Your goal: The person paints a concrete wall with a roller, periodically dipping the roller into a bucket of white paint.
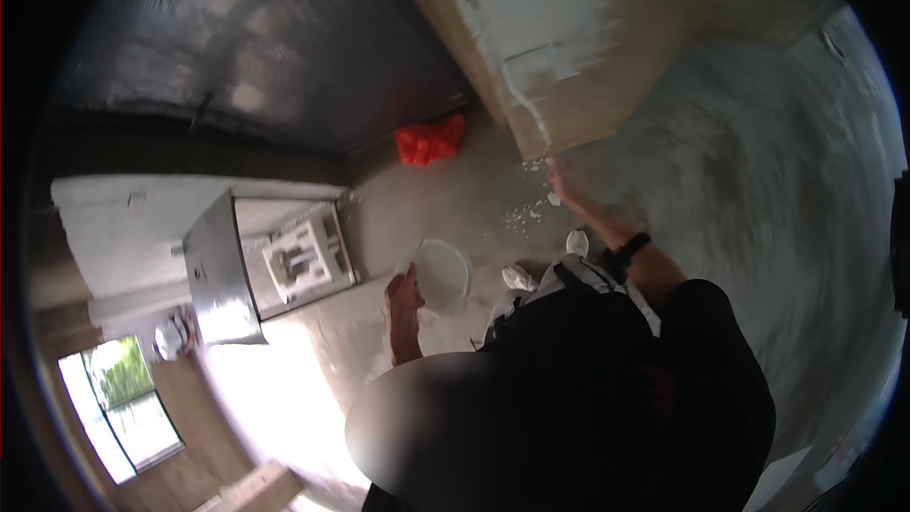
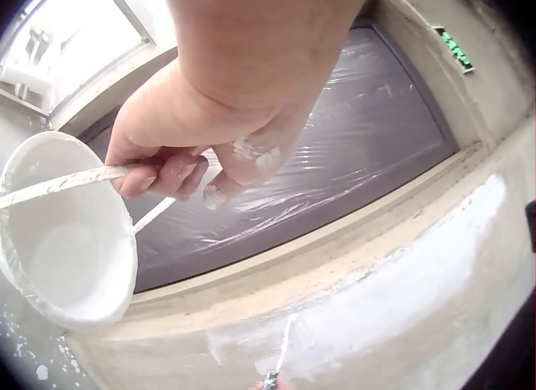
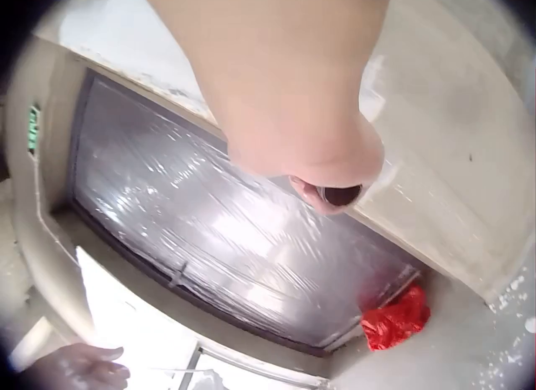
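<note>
My left hand (image 1: 405,296) holds a white bucket (image 2: 71,247) by its thin handle (image 2: 63,187). White smears mark the hand's palm in the left wrist view, and the bucket hangs tilted beside it. Up at the wall, my right hand (image 1: 571,188) grips a putty knife (image 2: 286,340). Its dark handle end (image 3: 343,195) pokes out of the fist in the right wrist view, where the wrist hides the blade. Seen from the left wrist, the blade is a thin white strip over the wall's white-coated patch (image 2: 402,281).
A red plastic bag (image 1: 431,140) lies on the floor by a dark panel covered in plastic film (image 1: 256,38). White splashes (image 1: 526,218) dot the floor below the wall. At left are an open box-like recess (image 1: 303,256) and a person in a white helmet (image 1: 172,338).
</note>
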{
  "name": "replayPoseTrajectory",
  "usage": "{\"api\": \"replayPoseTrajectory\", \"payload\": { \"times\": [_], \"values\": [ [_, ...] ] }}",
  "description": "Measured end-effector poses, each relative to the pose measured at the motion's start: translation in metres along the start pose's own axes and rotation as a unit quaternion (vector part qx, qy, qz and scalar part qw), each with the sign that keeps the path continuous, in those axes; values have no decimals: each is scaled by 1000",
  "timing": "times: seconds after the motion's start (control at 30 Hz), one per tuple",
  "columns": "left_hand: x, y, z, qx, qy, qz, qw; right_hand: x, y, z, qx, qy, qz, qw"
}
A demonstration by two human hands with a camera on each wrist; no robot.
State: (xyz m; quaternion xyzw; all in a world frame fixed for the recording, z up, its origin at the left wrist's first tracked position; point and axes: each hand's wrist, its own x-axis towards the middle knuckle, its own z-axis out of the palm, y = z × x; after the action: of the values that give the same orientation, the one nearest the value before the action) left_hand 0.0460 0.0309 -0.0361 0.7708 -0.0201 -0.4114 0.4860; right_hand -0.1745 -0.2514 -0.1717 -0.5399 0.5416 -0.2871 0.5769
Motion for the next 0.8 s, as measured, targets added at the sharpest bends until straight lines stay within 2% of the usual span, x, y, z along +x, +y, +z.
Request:
{"api": "replayPoseTrajectory", "payload": {
  "times": [0.03, 0.1, 0.17, 0.23, 0.3, 0.37, 0.43, 0.5, 0.53, 0.6, 0.63, 0.7, 0.77, 0.8],
  "values": [
    [-1, 0, 1, 14, 15, 4, 1000, -2, 3, -9, 11, -28, -3, 1000],
    [-6, 5, 4, 4, 19, 3, 1000, -9, 3, -36, 36, -119, 59, 991],
    [-10, 11, 9, 27, 41, -12, 999, -33, -50, -76, 9, -232, 176, 957],
    [-10, 10, 12, 31, 46, 8, 998, -57, -81, -102, -6, -251, 193, 949],
    [-17, 17, 16, 2, 36, 16, 999, -71, -99, -129, -97, -301, 191, 929],
    [-24, 28, 23, -20, 27, -5, 999, -89, -129, -144, -125, -324, 213, 913],
    [-27, 35, 33, -41, 23, -13, 999, -100, -136, -145, -150, -342, 229, 899],
    [-29, 42, 41, -39, 16, -17, 999, -105, -134, -141, -240, -410, 2, 880],
    [-30, 43, 41, -36, 3, -4, 999, -110, -136, -134, -242, -413, 8, 878],
    [-31, 43, 49, -28, 8, -14, 999, -114, -138, -124, -295, -458, -43, 838],
    [-30, 45, 53, -19, 12, -20, 1000, -114, -141, -118, -294, -457, -41, 839],
    [-31, 41, 67, -17, 15, -23, 999, -110, -143, -113, -411, -497, -37, 764],
    [-30, 41, 74, -19, 13, -26, 999, -111, -139, -107, -411, -493, -40, 766],
    [-31, 40, 78, -34, 0, -22, 999, -107, -122, -107, -398, -489, -75, 773]
  ]
}}
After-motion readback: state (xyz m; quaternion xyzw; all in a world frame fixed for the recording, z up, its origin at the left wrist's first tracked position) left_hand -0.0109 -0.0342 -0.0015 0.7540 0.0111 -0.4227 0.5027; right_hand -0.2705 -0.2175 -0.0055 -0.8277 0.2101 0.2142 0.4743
